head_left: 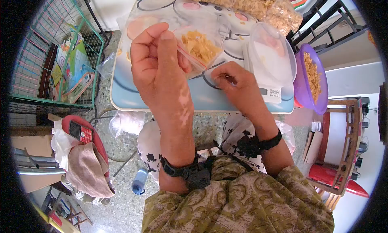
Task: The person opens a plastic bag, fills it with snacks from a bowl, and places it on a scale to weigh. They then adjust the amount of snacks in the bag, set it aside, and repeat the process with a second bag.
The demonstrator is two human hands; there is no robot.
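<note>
The cartoon-printed counter [161,99] carries a purple bowl [301,85] of pale flakes at its right edge, with a white scale [271,93] just beside it. A clear bag [200,47] of flakes is held above the counter's middle. The left hand [155,67] has its fingers closed on the bag's side, and the right hand [236,83] has its fingers pinched at the lower edge.

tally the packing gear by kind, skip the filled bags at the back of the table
zip bag, held in the left hand: 1
digital kitchen scale: 1
clear plastic bowl on the scale: 1
purple bowl of flakes: 1
total: 4
</note>
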